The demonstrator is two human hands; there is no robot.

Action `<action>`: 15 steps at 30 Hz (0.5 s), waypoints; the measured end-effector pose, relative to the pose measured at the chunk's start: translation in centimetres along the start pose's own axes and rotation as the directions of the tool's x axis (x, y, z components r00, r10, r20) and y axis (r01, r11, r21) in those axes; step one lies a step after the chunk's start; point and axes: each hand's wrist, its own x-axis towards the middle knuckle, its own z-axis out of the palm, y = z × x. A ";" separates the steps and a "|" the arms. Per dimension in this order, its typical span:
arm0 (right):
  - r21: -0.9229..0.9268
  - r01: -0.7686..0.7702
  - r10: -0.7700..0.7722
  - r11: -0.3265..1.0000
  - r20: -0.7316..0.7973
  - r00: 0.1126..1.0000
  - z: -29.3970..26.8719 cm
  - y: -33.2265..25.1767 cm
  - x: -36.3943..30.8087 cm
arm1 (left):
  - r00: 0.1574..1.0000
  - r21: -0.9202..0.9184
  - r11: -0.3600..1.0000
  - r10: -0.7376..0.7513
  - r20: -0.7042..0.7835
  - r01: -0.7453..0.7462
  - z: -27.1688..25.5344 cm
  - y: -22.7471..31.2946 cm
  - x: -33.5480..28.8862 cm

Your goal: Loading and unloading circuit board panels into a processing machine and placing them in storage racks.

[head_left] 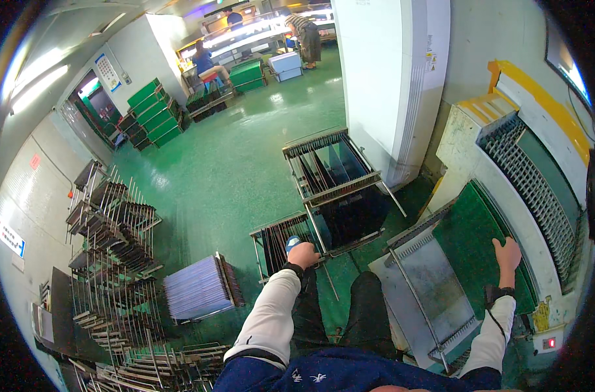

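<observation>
The green panel [471, 232] is at the person's right, between the metal rack [420, 224] holding a grey panel [431, 277] and the roller machine [533, 176]. The right hand [507, 253] is at the panel's outer edge; whether its fingers are clamped on that edge cannot be told. The left hand [303, 255] is curled beside the frame of the dark slotted rack [278, 222]; its grip is likewise unclear.

Caution: with support apparently at one edge only, the panel may tilt or slip. Lateral movement could scrape it against the rack's toothed bar or the machine. Protruding rods near the feet present a probable snag hazard; the tall rack [343, 189] stands nearby on the green floor [206, 196].
</observation>
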 end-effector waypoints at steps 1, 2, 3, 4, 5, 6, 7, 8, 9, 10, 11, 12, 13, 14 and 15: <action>0.000 0.004 -0.004 1.000 -0.001 1.000 0.0 0.0 0.0 | 1.000 0.001 1.000 0.004 0.001 -0.004 -0.1 0.0 0.0; 0.002 0.005 -0.005 1.000 -0.007 1.000 0.2 0.1 0.0 | 1.000 0.002 1.000 0.001 0.009 -0.001 -0.1 0.0 -0.1; 0.003 0.006 -0.006 1.000 -0.013 1.000 0.3 0.2 0.1 | 1.000 0.002 1.000 0.000 0.016 0.000 -0.2 0.1 -0.1; 0.005 0.006 -0.006 1.000 -0.020 1.000 0.5 0.3 0.2 | 1.000 0.002 1.000 -0.001 0.023 0.001 -0.3 0.2 -0.1; 0.004 0.007 -0.007 1.000 -0.027 1.000 0.7 0.4 0.2 | 1.000 -0.003 1.000 -0.005 0.024 0.005 -0.4 0.3 -0.1; 0.004 0.009 -0.009 1.000 -0.034 0.999 0.8 0.4 0.2 | 1.000 -0.009 1.000 -0.010 0.024 0.010 -0.4 0.2 -0.2; 0.003 0.010 -0.010 1.000 -0.041 0.999 0.8 0.5 0.2 | 1.000 -0.015 1.000 -0.014 0.024 0.015 -0.4 0.2 -0.2; 0.003 0.003 -0.003 1.000 -0.029 1.000 0.8 0.5 0.3 | 1.000 -0.016 1.000 -0.011 0.020 0.011 -0.4 0.2 -0.2; 0.004 -0.004 0.004 1.000 -0.017 1.000 0.5 0.2 0.2 | 1.000 -0.018 1.000 -0.009 0.016 0.009 -0.3 0.1 -0.2; 0.004 -0.011 0.012 1.000 -0.006 1.000 0.3 0.0 0.1 | 1.000 -0.020 1.000 -0.006 0.012 0.007 -0.3 0.1 -0.2; 0.004 -0.006 0.006 1.000 -0.016 1.000 0.4 0.1 0.1 | 1.000 -0.017 1.000 -0.005 0.009 0.005 -0.3 0.0 -0.2; 0.003 -0.001 0.001 1.000 -0.028 1.000 0.5 0.2 0.1 | 1.000 -0.014 1.000 -0.002 0.007 0.002 -0.2 0.0 -0.1; 0.002 0.004 -0.004 1.000 -0.039 0.999 0.5 0.2 0.1 | 1.000 -0.011 1.000 0.001 0.004 0.000 -0.1 -0.1 0.0; 0.000 0.002 -0.002 1.000 -0.036 0.999 0.5 0.3 0.1 | 1.000 -0.013 1.000 0.001 0.002 -0.001 0.0 -0.2 0.0; -0.001 0.000 0.000 1.000 -0.032 0.999 0.5 0.2 0.1 | 1.000 -0.014 1.000 0.001 0.001 -0.001 0.1 -0.2 0.1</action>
